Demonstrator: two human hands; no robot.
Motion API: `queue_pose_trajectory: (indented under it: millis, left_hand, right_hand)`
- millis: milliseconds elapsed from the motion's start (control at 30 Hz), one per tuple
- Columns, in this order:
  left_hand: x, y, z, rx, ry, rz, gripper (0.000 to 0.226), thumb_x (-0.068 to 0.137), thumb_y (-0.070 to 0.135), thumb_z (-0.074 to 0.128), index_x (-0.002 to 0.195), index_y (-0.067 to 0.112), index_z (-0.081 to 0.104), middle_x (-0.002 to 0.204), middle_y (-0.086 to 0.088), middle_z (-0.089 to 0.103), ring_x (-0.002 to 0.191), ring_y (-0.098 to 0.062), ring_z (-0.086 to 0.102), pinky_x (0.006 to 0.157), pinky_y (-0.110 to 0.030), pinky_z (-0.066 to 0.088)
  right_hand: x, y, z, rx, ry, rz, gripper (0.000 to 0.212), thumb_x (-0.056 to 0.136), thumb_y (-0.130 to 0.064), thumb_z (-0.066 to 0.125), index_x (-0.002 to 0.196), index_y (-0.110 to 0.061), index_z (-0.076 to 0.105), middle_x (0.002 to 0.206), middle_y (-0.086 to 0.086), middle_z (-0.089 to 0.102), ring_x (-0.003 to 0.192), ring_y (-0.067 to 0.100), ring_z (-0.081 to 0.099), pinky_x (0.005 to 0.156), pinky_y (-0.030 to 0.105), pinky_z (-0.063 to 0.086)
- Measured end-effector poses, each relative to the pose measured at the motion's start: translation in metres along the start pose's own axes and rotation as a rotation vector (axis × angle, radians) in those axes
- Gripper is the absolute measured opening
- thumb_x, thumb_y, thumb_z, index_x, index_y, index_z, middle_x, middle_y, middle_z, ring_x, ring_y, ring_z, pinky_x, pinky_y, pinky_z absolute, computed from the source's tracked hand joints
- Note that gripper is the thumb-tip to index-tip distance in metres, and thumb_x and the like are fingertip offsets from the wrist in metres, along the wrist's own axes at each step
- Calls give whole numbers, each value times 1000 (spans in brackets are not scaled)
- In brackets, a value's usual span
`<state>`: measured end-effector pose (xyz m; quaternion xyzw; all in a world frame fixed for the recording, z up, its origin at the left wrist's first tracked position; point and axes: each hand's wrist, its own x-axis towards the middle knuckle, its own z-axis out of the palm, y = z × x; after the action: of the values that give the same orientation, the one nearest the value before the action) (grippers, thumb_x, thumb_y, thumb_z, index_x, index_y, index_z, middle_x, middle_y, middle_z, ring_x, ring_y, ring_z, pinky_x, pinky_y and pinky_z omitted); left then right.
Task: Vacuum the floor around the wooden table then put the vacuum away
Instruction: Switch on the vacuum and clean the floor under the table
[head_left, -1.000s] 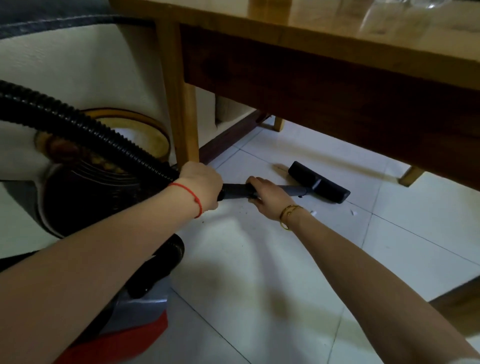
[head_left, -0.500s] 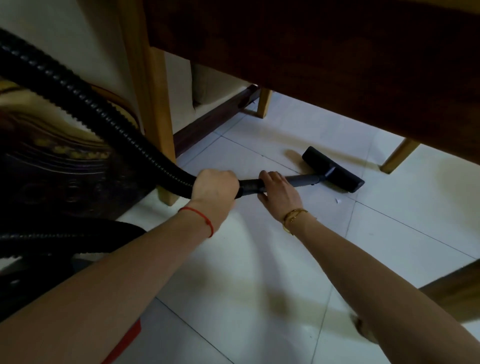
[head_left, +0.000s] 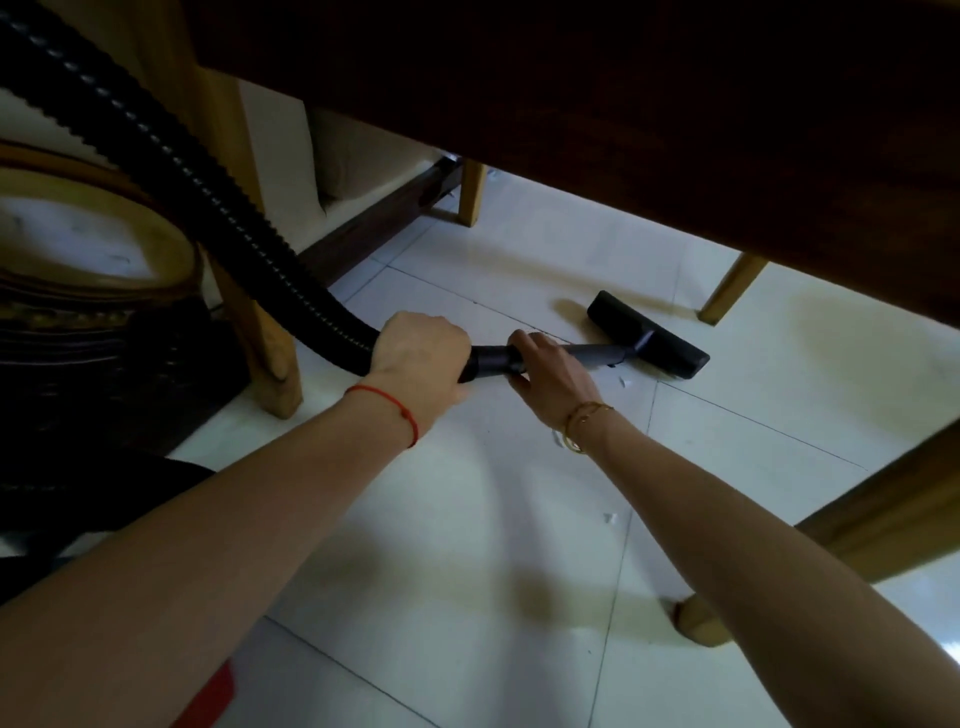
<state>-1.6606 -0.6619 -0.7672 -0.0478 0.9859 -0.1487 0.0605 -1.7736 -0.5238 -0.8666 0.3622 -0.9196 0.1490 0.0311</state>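
Both of our hands are gripping one black line under the wooden surface (head_left: 649, 114): the left hand (head_left: 415, 351) is curling round the end of the ribbed hose (head_left: 208, 192), and the right hand (head_left: 553, 376), the nearer to the head, is wrapping its fingers round the wand (head_left: 597, 353). We are pointing that long axis forward and rightward across the floor (head_left: 467, 519), so the floor head (head_left: 649, 335) is lying flat on the tiles beyond the right grip. We are judging that the paper scraps (head_left: 622, 384) just beside the wand and nearer us are calling for a pull back along that line.
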Motion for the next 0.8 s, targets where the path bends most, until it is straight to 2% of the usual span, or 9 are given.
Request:
queue_pose_trajectory:
  millis: [100,200,267,367,500,700,800]
  left_hand:
    - [-25,-22,-6,12,-4,-38,39,89,46,57,114,17,57,99,-3,61,87,-20,61,66,-27,37]
    - [-51,-45,-9,21,-21,-106,36,88,47,56,109,18,58,83,0,50,73,-18,51,62,-27,37]
    - [-67,-58,-9,49,-28,-122,34,89,47,54,109,19,56,82,1,47,71,-17,47,59,-26,34]
    - [-88,-72,-7,92,-40,-134,35,89,46,54,111,19,54,86,1,54,70,-16,45,60,-26,33]
    - [-104,-87,-1,116,-54,-166,36,88,51,53,108,22,56,68,5,42,65,-16,48,58,-26,35]
    - [-101,-83,6,141,-31,-160,36,89,51,52,107,20,55,68,4,40,64,-17,47,56,-26,34]
    - [-87,-74,5,140,-15,-137,36,90,47,52,111,18,52,82,2,51,68,-16,45,59,-27,34]
  right_hand:
    - [-5,-32,1,-23,54,-47,25,89,-23,55,108,-10,47,104,9,58,95,28,55,72,34,43]
    - [-10,-66,5,-9,92,-90,26,88,-24,53,109,-10,48,102,8,58,93,28,53,72,34,39]
    - [-13,-86,8,-37,110,-118,26,87,-25,53,108,-10,49,100,9,58,91,30,53,73,36,40]
    - [-17,-110,14,-74,145,-147,27,85,-25,54,106,-9,51,97,9,59,87,31,53,75,38,41]
    - [-19,-133,20,-76,175,-185,25,86,-25,52,105,-9,51,93,8,59,83,30,53,76,39,42]
    - [-19,-126,24,-84,180,-182,23,88,-27,50,105,-10,50,94,7,58,84,29,53,77,37,42]
    - [-17,-108,23,-78,168,-155,24,90,-27,51,107,-11,50,97,7,59,87,29,54,76,36,43]
